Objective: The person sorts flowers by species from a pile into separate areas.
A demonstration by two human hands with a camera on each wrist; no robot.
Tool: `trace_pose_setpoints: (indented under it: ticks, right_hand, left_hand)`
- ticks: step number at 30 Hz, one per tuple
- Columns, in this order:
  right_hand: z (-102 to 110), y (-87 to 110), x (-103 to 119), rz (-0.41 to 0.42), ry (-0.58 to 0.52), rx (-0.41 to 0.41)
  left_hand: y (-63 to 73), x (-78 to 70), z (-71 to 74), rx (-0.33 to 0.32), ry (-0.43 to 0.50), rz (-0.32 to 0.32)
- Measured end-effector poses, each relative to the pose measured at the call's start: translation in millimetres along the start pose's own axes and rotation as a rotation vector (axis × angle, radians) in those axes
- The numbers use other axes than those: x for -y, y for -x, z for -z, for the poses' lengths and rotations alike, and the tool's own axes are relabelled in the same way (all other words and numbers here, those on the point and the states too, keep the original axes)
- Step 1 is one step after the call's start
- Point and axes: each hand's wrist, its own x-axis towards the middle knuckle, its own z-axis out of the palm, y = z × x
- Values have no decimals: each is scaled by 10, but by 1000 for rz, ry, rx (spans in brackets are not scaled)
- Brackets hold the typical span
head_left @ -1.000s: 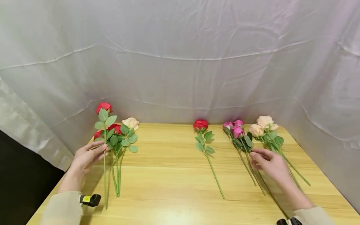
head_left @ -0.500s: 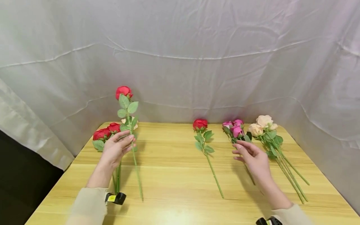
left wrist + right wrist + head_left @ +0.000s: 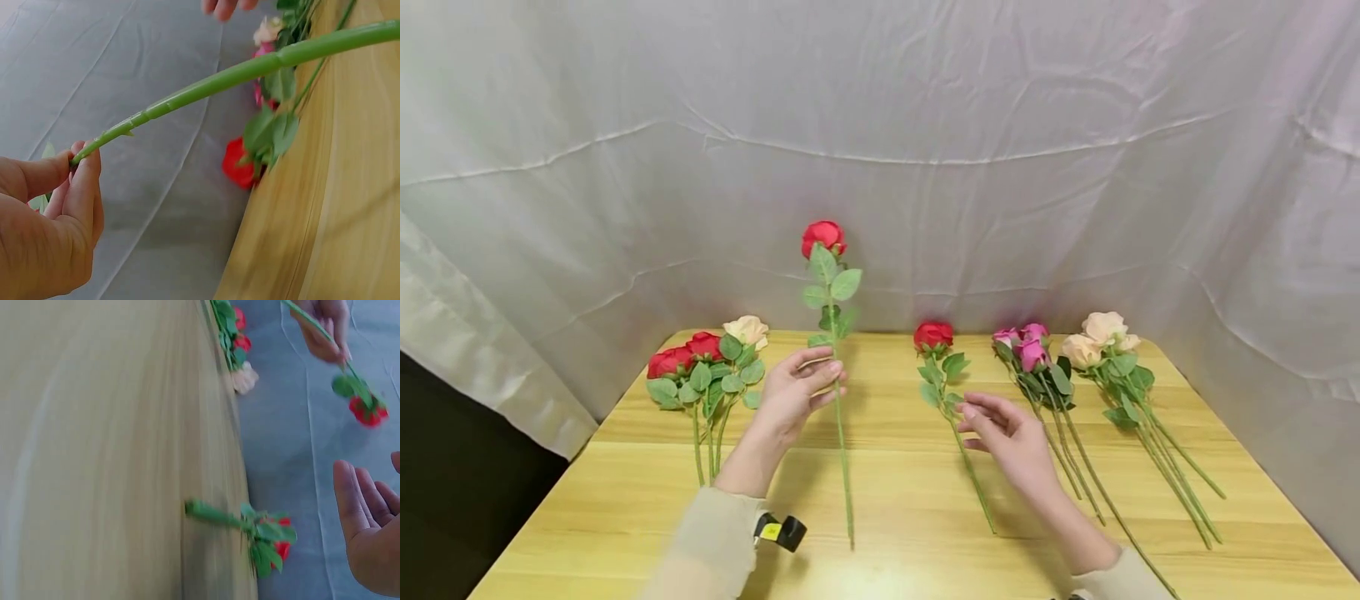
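My left hand (image 3: 797, 396) pinches a red rose (image 3: 823, 238) by its long green stem between thumb and fingers. The rose stands upright, raised over the table, bloom at the top; in the left wrist view its stem (image 3: 212, 81) crosses the picture. Another red rose (image 3: 934, 336) lies on the table in the middle. Over that rose's stem my right hand (image 3: 1011, 437) hovers, holding nothing. The right wrist view shows the fingers (image 3: 359, 497) of this hand extended, with the thumb apart from them.
On the left lie two red roses (image 3: 670, 361) and a cream rose (image 3: 747, 330). Several magenta roses (image 3: 1033, 352) lie right of the middle, and cream roses (image 3: 1105, 327) at the far right. A grey curtain (image 3: 880, 167) hangs behind the wooden table (image 3: 587, 517).
My left hand has lifted the red rose off the left group and carried it right, toward the middle. My right hand has moved left from the magenta roses to the single red rose.
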Motion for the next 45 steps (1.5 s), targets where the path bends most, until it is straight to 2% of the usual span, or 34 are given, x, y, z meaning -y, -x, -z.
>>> trace_pose_setpoints:
  ticks: [4, 11, 18, 23, 28, 39, 45]
  right_hand:
    - [-135, 42, -17, -12, -23, 72]
    - [-274, 129, -47, -53, -12, 189]
    - [-322, 182, -40, -82, -7, 246]
    - [-347, 197, -39, -107, -8, 247]
    - [-369, 183, -51, -116, 14, 246]
    - [-315, 169, -6, -153, 22, 294]
    - [-285, 170, 20, -159, 21, 320]
  left_hand:
    - [-7, 112, -222, 27, 20, 14]
    - [-7, 245, -605, 118, 9, -3]
    - [-4, 309, -836, 177, -9, 11]
    - [9, 360, -906, 174, 7, 27]
    - [13, 379, -926, 170, -16, 37]
    - [25, 406, -922, 169, -47, 49]
    - [35, 417, -889, 205, -39, 52]
